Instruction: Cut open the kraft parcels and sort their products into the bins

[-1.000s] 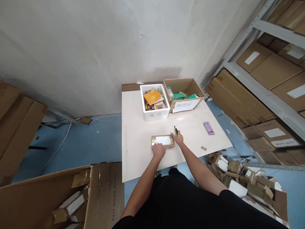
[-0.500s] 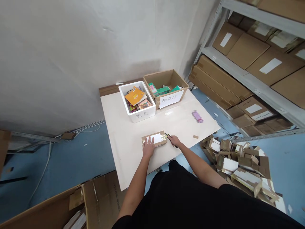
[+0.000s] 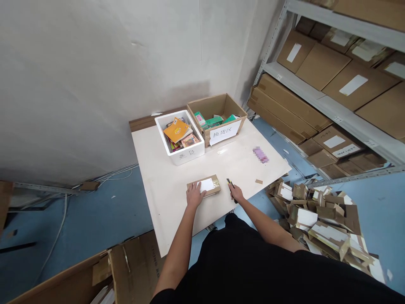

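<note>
A small taped cardboard box [image 3: 216,180] with a white label lies on the white table [image 3: 171,211]. My left hand [image 3: 194,194] holds its left end, fingers over the top and thumb at the near side. To the right of the box, apart from it, my right hand [image 3: 236,193] is closed around a black and yellow utility knife [image 3: 230,183], its tip pointing away from me. The box's top looks closed, with shiny tape at its right end. Whether the knife's blade is out is too small to tell.
Behind stand a white foam bin [image 3: 187,157] of booklets and an open carton [image 3: 240,109] with green boxes. A blurred purple item [image 3: 260,155] and a cardboard scrap [image 3: 258,181] lie right. Flattened boxes [image 3: 329,232] heap on the floor beside a loaded shelf [image 3: 316,90].
My right hand has drawn the knife away from the box's right end, to the right and slightly nearer me. My left hand has slid left, toward the box's end.
</note>
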{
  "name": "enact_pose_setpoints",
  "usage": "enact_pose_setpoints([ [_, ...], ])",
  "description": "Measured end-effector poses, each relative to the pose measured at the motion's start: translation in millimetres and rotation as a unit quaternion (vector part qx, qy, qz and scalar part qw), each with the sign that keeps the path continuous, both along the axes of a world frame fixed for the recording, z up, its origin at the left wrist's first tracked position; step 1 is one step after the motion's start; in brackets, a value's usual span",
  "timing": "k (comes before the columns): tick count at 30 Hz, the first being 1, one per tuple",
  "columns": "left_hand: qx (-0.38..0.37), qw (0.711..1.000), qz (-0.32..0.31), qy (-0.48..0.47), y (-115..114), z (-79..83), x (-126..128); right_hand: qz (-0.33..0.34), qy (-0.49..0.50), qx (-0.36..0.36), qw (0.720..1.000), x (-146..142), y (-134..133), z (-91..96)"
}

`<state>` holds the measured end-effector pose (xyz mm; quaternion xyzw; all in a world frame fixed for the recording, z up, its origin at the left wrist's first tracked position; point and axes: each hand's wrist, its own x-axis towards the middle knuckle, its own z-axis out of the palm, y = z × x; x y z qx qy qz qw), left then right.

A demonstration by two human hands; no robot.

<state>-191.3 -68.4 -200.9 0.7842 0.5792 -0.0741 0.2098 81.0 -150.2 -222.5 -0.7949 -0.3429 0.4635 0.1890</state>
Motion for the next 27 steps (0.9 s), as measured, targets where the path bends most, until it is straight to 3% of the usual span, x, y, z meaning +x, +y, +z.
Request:
enact_pose_setpoints([
  [3,-0.002,1.0,0.021,0.014,4,8.7,-6,0.004,-0.006,-0.019,1.0,-35,15,-8.0],
  [6,-0.004,0.997,0.046,0.053,0,15.1,-11,0.047,-0.068,-0.019,0.996,-58,53,-5.5],
  [10,-0.089,0.993,0.045,0.066,-11,22.9,-16,0.081,-0.137,-0.011,0.987,-58,116,12.7],
  [13,-0.083,0.995,0.044,0.044,-16,26.9,-11,0.087,-0.142,0.025,0.986,-45,137,25.2],
  [16,-0.019,1.0,0.011,0.013,-13,26.8,3,0.049,-0.186,0.038,0.981,-29,113,26.0],
  [19,-0.023,0.993,-0.114,-0.025,-1,21.5,24,0.064,-0.195,0.011,0.979,-20,61,14.0],
  [21,-0.036,0.985,-0.165,-0.019,8,15.7,37,0.099,-0.17,-0.015,0.98,-18,31,3.7],
  [24,-0.048,0.987,-0.15,0.018,15,5.9,52,0.103,-0.14,-0.042,0.984,-18,17,-4.0],
  [27,-0.05,0.995,-0.068,0.061,7,-0.7,64,0.103,-0.162,-0.031,0.981,-15,42,2.0],
])
